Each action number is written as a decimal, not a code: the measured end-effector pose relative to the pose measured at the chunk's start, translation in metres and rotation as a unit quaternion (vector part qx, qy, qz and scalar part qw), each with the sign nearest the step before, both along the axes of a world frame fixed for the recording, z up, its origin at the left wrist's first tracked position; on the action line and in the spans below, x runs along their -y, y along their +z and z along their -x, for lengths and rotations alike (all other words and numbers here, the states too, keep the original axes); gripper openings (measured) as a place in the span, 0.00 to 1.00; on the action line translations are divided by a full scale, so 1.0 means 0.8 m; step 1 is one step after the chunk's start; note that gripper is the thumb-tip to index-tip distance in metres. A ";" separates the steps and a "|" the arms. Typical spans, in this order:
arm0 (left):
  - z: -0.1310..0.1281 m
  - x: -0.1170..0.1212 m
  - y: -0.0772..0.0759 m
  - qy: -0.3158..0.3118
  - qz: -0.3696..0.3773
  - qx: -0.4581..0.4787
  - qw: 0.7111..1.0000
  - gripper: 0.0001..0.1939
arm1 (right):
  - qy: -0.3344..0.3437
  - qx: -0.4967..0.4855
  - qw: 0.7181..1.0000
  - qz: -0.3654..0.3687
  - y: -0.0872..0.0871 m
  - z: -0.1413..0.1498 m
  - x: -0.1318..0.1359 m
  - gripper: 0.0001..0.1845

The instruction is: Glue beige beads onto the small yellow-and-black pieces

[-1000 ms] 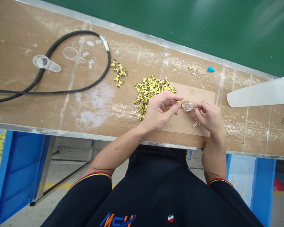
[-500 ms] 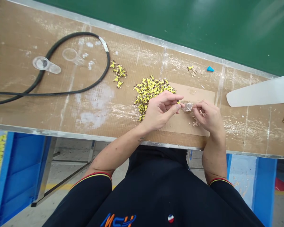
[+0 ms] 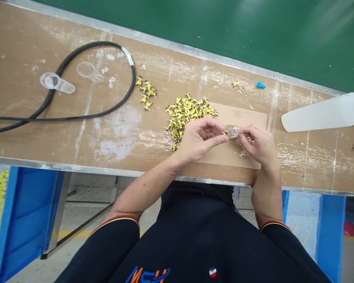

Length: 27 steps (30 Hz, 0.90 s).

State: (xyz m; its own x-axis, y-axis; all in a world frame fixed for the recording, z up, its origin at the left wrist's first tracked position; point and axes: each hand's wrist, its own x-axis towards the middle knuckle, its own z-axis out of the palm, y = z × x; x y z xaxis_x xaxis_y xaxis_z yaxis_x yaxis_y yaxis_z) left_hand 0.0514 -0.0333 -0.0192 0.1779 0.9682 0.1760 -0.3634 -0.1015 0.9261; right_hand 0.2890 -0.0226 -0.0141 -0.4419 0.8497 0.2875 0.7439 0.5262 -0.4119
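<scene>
My left hand (image 3: 199, 139) pinches a small yellow and dark figure (image 3: 224, 133) between thumb and fingertips. Facing it, my right hand (image 3: 260, 146) is closed in a pinch; whatever is in it is too small to make out. Between the two hands is a small clear plastic piece (image 3: 233, 132), close to both sets of fingertips. Tiny pale pieces (image 3: 243, 152) lie under and beside my right hand, partly hidden by it. A heap of yellow and dark figures (image 3: 187, 112) spreads behind my left hand. A flat cardboard sheet (image 3: 247, 114) lies beneath the hands.
A black cable (image 3: 102, 114) loops over the left of the cardboard-covered table, near two clear plastic scoop-like pieces (image 3: 57, 82). Smaller figure groups (image 3: 147, 91) lie apart. A blue cap (image 3: 260, 85) and a white bottle (image 3: 321, 114) are at right. Blue bins (image 3: 29, 212) stand below.
The small figure in my left hand has shifted slightly down and right, its dark end now beside the clear piece. My right hand stays almost in place.
</scene>
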 end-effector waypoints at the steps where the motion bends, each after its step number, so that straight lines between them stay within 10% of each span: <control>1: 0.000 0.000 0.000 0.001 0.006 0.000 1.000 0.16 | 0.001 0.000 1.000 -0.001 0.000 0.000 0.000 0.05; 27: -0.020 0.016 -0.005 -0.051 0.057 0.026 0.997 0.13 | 0.038 -0.283 0.958 -0.035 0.009 0.034 0.020 0.05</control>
State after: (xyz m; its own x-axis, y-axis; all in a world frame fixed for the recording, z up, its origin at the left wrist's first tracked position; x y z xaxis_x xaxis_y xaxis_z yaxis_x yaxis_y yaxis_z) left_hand 0.0675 -0.0464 -0.0229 0.2706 0.9595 0.0779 -0.4139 0.0430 0.9093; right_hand 0.2620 -0.0387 -0.0071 -0.2575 0.7913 0.5546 0.3707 0.6109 -0.6996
